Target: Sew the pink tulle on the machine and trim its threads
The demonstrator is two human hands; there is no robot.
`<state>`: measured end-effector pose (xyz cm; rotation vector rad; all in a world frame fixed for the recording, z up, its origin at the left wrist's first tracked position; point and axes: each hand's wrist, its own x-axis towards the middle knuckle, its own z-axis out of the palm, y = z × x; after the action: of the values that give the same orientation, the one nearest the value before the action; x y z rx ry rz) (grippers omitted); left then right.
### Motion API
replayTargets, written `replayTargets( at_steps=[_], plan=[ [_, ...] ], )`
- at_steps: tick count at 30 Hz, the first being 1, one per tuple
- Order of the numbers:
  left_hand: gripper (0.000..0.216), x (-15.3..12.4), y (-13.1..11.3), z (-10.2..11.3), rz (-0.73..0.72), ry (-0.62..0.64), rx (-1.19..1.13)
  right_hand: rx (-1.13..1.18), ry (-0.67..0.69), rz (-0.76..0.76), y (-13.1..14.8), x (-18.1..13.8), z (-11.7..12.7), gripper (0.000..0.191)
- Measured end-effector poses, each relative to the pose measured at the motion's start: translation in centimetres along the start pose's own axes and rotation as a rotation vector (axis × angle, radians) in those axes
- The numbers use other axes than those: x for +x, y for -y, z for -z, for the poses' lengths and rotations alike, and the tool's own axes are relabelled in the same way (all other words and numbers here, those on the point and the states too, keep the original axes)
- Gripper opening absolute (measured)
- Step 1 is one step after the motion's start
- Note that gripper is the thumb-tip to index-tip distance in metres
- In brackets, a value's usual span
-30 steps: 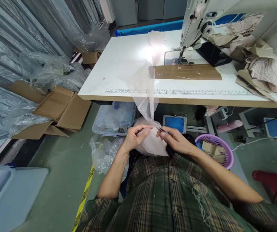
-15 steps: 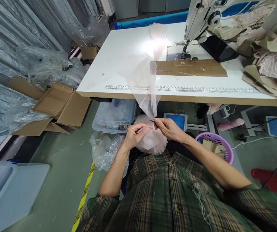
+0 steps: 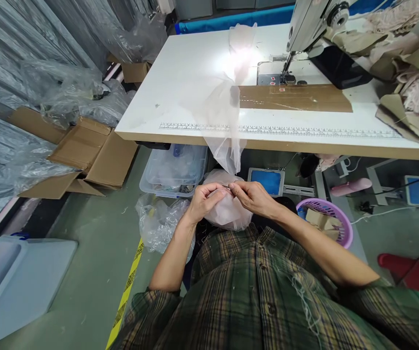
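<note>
A sheer pale fabric [image 3: 224,121] trails from the sewing machine [image 3: 311,24] across the white table [image 3: 180,82], over its front edge and into my lap. My left hand [image 3: 204,201] is closed, pinching the fabric bundle in front of my chest. Touching it from the right, my right hand [image 3: 255,197] is closed on a thin dark tool, probably thread snips, whose tip meets the fabric between both hands.
A brown card strip [image 3: 295,97] lies before the needle. Beige and pink fabric pieces [image 3: 409,92] pile at the table's right. Under the table are a clear bin [image 3: 173,172], a purple basket [image 3: 326,218] and a pedal [image 3: 265,180]. Cardboard boxes [image 3: 85,155] and plastic sheeting stand left.
Both hands have risen slightly and closed together; the right hand brought the tool's tip from a small gap onto the fabric held by the left.
</note>
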<state>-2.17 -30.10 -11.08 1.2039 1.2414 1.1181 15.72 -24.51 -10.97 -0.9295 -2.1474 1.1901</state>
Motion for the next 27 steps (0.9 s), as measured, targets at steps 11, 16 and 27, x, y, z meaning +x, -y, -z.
replayTargets(
  at_steps=[11,16,27],
  plan=[
    [0.032,-0.7,-1.6,1.1,0.015,0.191,0.166,0.457,0.193,-0.080,-0.5,-3.7,-0.5,0.043],
    [0.027,0.7,-0.4,1.7,-0.122,0.077,0.585,0.283,0.123,-0.159,-3.1,-4.2,-0.3,0.039],
    [0.045,0.4,5.4,-1.7,-0.568,-0.022,0.931,-0.092,-0.303,-0.234,-5.6,-3.1,-0.5,0.025]
  ],
)
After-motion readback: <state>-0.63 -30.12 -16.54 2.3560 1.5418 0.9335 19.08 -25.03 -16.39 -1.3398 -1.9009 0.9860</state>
